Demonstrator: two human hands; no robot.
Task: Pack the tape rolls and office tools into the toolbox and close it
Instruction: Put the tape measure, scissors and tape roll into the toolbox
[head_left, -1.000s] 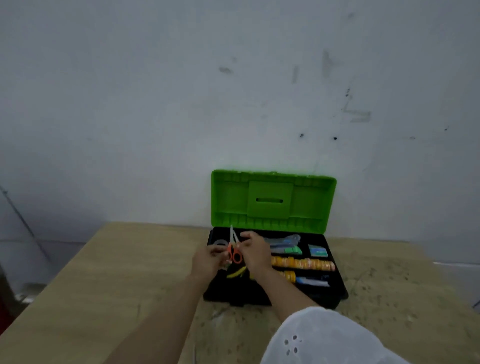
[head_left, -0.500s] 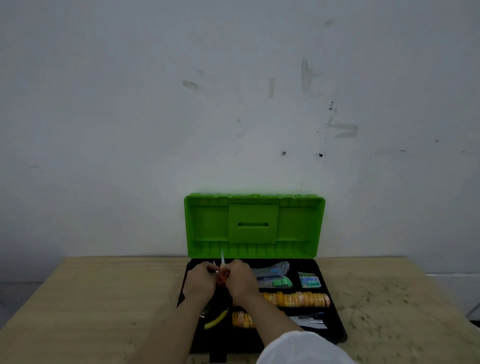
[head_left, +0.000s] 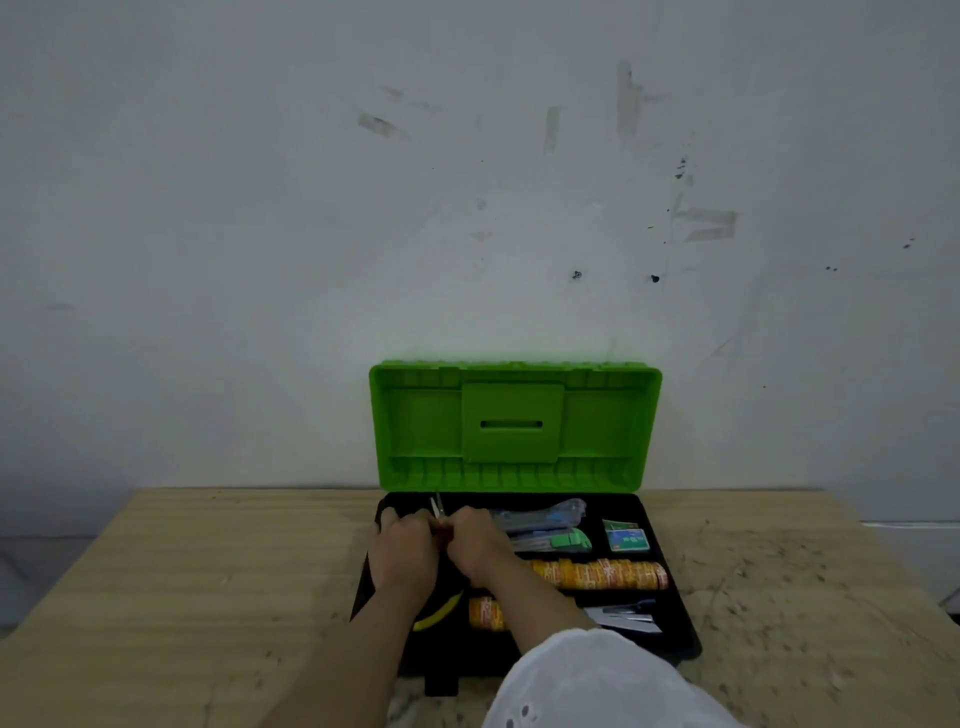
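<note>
The toolbox stands open on the table, its green lid (head_left: 514, 423) upright against the wall and its black base (head_left: 675, 613) in front. My left hand (head_left: 402, 553) and right hand (head_left: 478, 545) meet over the base's left part, both curled round a pair of scissors (head_left: 438, 506) whose blades poke up between them; the orange handles are mostly hidden. Inside lie a row of orange tape rolls (head_left: 602, 574), another orange roll (head_left: 485, 613), a green stapler (head_left: 569, 540), a staple box (head_left: 627, 540) and a yellow-handled tool (head_left: 439, 613).
The wooden table (head_left: 208, 597) runs left and right of the toolbox, speckled with marks on the right side. A pale wall (head_left: 467, 208) rises directly behind the lid. My white sleeve (head_left: 587, 680) fills the bottom edge.
My hands with the scissors have sunk lower into the left part of the base, so less of the orange handles shows. The camera view has tilted and shifted.
</note>
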